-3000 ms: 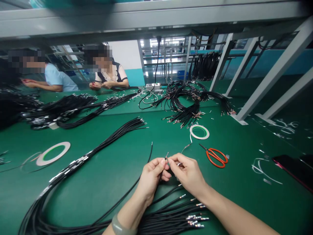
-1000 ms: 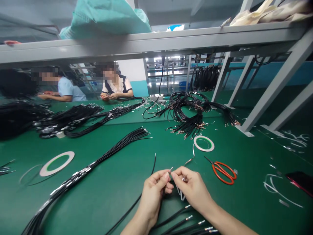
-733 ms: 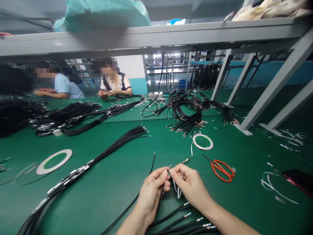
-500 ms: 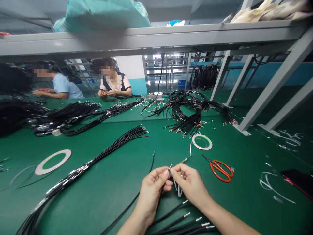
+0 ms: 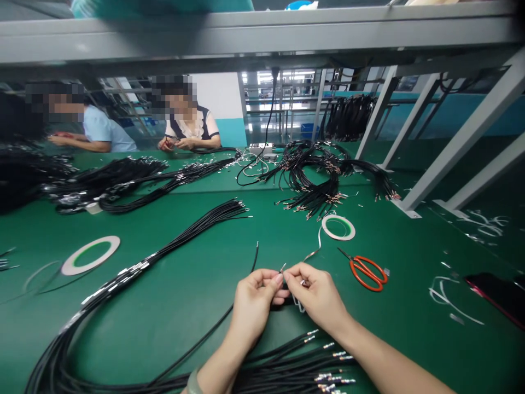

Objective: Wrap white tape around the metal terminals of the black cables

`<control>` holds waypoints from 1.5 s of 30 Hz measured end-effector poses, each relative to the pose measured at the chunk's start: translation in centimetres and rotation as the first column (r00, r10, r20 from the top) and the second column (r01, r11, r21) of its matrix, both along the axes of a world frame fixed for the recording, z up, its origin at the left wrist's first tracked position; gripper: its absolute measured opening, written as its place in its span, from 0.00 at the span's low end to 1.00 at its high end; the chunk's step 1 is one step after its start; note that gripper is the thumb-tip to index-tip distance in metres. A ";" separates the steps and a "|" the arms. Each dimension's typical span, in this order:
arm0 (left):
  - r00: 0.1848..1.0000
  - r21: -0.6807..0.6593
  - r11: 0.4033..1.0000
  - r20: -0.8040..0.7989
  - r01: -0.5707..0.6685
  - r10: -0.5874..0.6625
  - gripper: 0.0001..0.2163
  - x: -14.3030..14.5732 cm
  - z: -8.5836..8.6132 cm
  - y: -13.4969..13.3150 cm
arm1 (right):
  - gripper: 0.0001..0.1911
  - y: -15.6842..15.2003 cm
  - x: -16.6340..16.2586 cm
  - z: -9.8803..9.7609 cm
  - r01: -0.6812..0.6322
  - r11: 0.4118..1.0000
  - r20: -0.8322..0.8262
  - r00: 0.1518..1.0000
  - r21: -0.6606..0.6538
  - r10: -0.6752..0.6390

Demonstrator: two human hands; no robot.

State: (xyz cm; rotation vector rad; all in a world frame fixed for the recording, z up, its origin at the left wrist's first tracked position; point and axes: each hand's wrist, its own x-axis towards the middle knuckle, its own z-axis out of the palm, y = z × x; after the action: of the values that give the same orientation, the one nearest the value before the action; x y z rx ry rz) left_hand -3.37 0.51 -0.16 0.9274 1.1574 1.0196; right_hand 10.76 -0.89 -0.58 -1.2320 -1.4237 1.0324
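Observation:
My left hand (image 5: 258,298) is closed, pinching a black cable near its bare metal tip (image 5: 283,268). Right against it, my right hand (image 5: 318,295) is closed too, thumb and forefinger at the same tip. A narrow tape strip (image 5: 319,241) runs from the tape roll (image 5: 338,227) to my right hand, turning copper-coloured close to the fingers. Below that hand hangs a loop of thin white strip (image 5: 301,306). Under my wrists lie several black cables (image 5: 287,353) with metal-tipped ends. My fingers hide the exact contact between tape and cable.
Orange-handled scissors (image 5: 368,273) lie to the right, with a dark phone-like object (image 5: 494,295) beyond. A long cable bundle (image 5: 180,243) curves along the left beside another tape roll (image 5: 91,255). Coiled cables (image 5: 315,180) sit ahead under a grey shelf beam (image 5: 246,41). Two people sit opposite.
The view has tilted down slightly, so the bench items appear higher and more of the near cables show. Both hands stay pinched together at the cable tip.

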 end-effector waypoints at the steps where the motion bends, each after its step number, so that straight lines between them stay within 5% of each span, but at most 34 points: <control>1: 1.000 -0.004 1.000 0.007 0.003 -0.003 0.13 0.0 0.0 0.0 | 0.10 0.0 0.0 0.1 -0.002 1.000 0.006 1.000 0.003 0.002; 10: 0.991 -0.085 0.995 0.131 0.049 -0.038 0.13 0.0 0.3 -0.2 | 0.09 -0.1 0.3 0.2 -0.006 0.999 0.025 1.000 0.040 0.005; 27: 0.938 -0.178 0.969 0.329 0.173 -0.107 0.12 -0.4 0.7 0.1 | 0.10 0.5 0.6 0.2 -0.130 0.990 -0.292 0.950 -0.044 0.112; 45: 0.892 -0.113 0.952 0.395 0.286 -0.221 0.09 -0.6 0.6 0.0 | 0.09 0.7 1.0 0.8 -0.154 0.985 -0.354 0.928 -0.074 0.118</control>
State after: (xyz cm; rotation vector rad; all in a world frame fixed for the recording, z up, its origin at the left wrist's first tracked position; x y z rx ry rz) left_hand -3.95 0.50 0.44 0.6867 0.7591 0.8263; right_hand 11.73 -0.20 0.24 -0.9684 -1.2025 1.3592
